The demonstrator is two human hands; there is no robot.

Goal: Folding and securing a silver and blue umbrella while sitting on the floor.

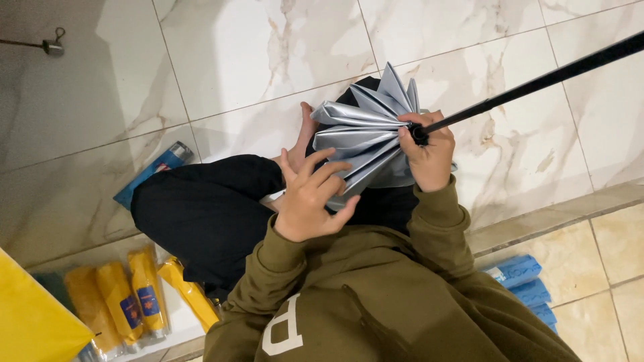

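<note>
Nearest to the camera, the person's olive-green hooded sweatshirt fills the lower middle of the view, with black trousers over a bent knee to the left of it. Just beyond, the left hand has its grip released: the fingers are spread and curved, fingertips resting on the pleats of a folded grey fabric umbrella canopy without closing round it. Beside it, the right hand is clenched on the canopy's gathered end, where the black metal umbrella shaft emerges and runs up towards the top right corner. The umbrella is thus held above the lap, between both hands, clear of the floor. A bare foot shows behind the canopy. At lower left, several yellow sleeved folded umbrellas lie side by side, next to a yellow sheet in the corner. A blue sleeved umbrella lies on the floor beyond the knee, and more blue sleeved ones are stacked at lower right. Farthest out is the white marbled tile floor, with a small metal hook on a rod at upper left.
</note>
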